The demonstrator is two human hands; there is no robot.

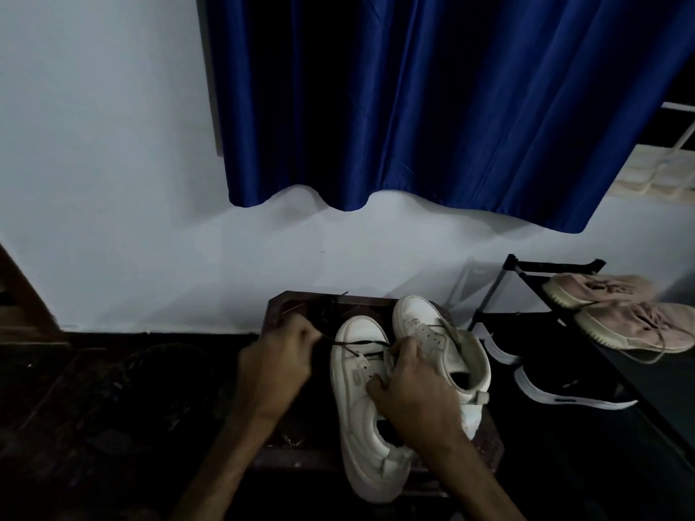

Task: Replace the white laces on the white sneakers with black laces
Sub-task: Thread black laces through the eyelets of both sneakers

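Black lace: runs across the far, toe-end eyelets of the left sneaker, and its free length goes left.
Left hand: fingers are curled tight, pinching the lace and drawing it left.
Right hand: fingers are bent over the left sneaker's eyelet rows, holding it down. I cannot tell whether they also pinch the lace's other end.
Right sneaker: touches the left sneaker, toe far, with a pale lace seemingly still in it.
Risk, uneven ends: pulling hard to the left could drag the lace out of the opposite eyelet.
Risk, shoe shift: the left sneaker's heel lies at the near edge of the wooden stool, so a sideways tug could tip it off if the right hand lifts.
Risk, snag: a dark lace bundle on the stool's far left lies near the pull path.
Room: the dim floor to the left is open. The shoe rack with pink sneakers crowds the right.
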